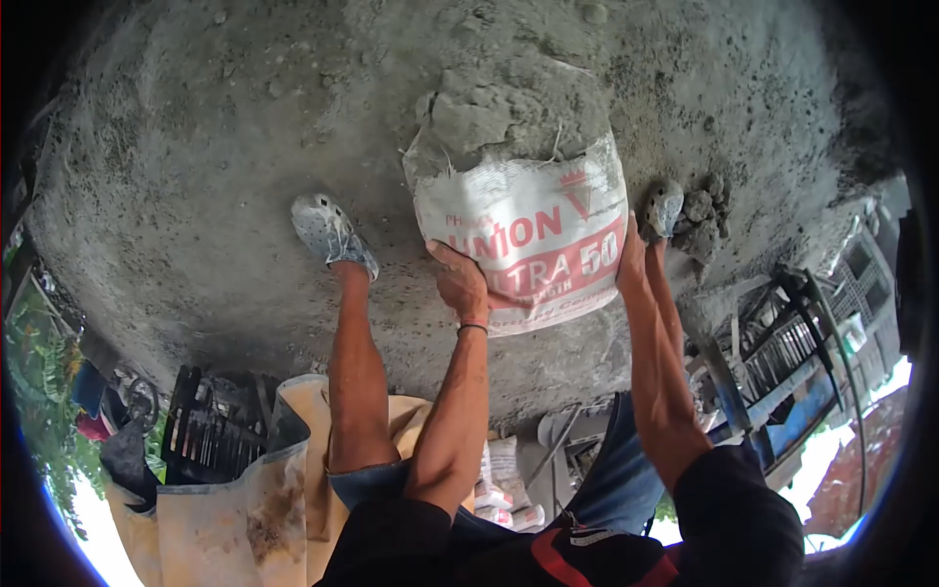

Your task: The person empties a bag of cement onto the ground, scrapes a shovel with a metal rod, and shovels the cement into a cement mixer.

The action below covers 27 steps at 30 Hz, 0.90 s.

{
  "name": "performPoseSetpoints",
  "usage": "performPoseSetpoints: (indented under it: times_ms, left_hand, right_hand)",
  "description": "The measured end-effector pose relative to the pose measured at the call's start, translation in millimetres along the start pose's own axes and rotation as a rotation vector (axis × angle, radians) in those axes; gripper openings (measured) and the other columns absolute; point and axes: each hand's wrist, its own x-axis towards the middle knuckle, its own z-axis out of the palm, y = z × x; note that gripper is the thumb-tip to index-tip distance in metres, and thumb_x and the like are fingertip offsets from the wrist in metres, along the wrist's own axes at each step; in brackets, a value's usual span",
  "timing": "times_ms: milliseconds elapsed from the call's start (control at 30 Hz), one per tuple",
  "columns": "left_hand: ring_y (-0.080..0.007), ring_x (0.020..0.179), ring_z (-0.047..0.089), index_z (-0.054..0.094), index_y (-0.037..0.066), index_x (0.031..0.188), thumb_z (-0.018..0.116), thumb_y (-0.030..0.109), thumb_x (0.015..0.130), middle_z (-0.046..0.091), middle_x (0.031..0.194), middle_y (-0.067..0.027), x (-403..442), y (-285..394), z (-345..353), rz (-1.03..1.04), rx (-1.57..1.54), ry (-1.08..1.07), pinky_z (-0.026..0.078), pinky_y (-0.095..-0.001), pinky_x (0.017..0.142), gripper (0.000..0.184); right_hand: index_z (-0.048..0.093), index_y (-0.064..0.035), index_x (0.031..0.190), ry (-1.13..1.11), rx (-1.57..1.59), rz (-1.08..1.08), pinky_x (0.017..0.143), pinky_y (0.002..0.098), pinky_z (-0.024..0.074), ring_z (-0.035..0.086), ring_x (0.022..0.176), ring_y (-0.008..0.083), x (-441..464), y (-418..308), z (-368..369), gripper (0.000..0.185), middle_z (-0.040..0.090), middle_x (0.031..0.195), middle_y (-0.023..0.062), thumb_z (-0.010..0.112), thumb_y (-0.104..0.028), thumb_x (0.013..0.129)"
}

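A white woven sack (533,230) with red print lies on the grey ground, its mouth facing the top of the view. Grey, clumpy material (509,112) shows at the mouth and spills onto the ground. My left hand (460,281) grips the sack's lower left side, fingers closed on the fabric. On the opposite side, my right hand (631,256) holds the right edge; its fingers are partly hidden by the sack.
My feet in spattered clogs (333,235) stand on either side of the sack. Dark lumps (702,210) lie beside my right foot. A tan tarp (235,523), black slatted crates (215,430), stacked sacks (504,474) and a metal frame (724,382) appear lower down.
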Motion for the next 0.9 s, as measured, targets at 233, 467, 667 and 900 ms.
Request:
performPoseSetpoints:
  times_ms: [233, 467, 667, 900]
  left_hand:
    - [-0.036, 0.11, 0.059, 0.062, -0.005, 0.12, 0.017, 0.082, 0.087, 0.064, 0.117, -0.023, 123.3, -33.2, -42.1, -0.025, -0.27, -0.163, 0.043, -0.0416, 0.094, 0.103]
    - [-0.0249, 0.139, 0.032, 0.023, 0.006, 0.152, 0.021, 0.072, 0.094, 0.03, 0.155, -0.0099, 92.8, -26.5, -21.4, 0.14, -0.438, -0.179, 0.025, -0.0353, 0.113, 0.089]
    - [-0.0252, 0.137, 0.036, 0.026, 0.009, 0.151, 0.027, 0.074, 0.093, 0.035, 0.152, -0.0084, 65.1, -32.0, -12.2, 0.027, -0.598, -0.304, 0.031, -0.0384, 0.112, 0.087]
    - [-0.0234, 0.127, 0.047, 0.038, 0.004, 0.144, 0.038, 0.05, 0.1, 0.046, 0.141, -0.0104, -23.3, -50.1, -31.1, 0.262, -0.51, -0.2, 0.039, -0.0374, 0.106, 0.063]
  right_hand:
    - [0.063, 0.0116, 0.105, 0.246, -0.199, 0.272, 0.084, 0.0445, 0.0424, 0.057, 0.085, 0.0346, -108.0, -62.8, 72.4, 0.082, 0.063, 0.092, 0.0304, 0.035, -0.065, 0.095]
    - [0.054, 0.0096, 0.066, 0.127, 0.053, 0.293, 0.059, 0.0422, 0.0375, 0.041, 0.058, 0.0207, -24.9, 21.4, 56.6, 0.079, 0.049, 0.055, 0.0097, 0.041, -0.062, 0.096]
    - [0.049, 0.0017, 0.063, 0.034, 0.159, 0.404, 0.057, 0.0377, 0.0355, 0.038, 0.063, 0.0149, -2.4, 23.6, 37.4, 0.064, 0.046, 0.062, 0.0042, 0.05, -0.053, 0.097]
    - [0.059, 0.0029, 0.074, 0.108, 0.198, 0.332, 0.061, 0.0346, 0.0381, 0.044, 0.066, 0.0135, -55.7, -6.6, -3.2, 0.056, 0.054, 0.069, 0.0037, 0.052, -0.047, 0.098]
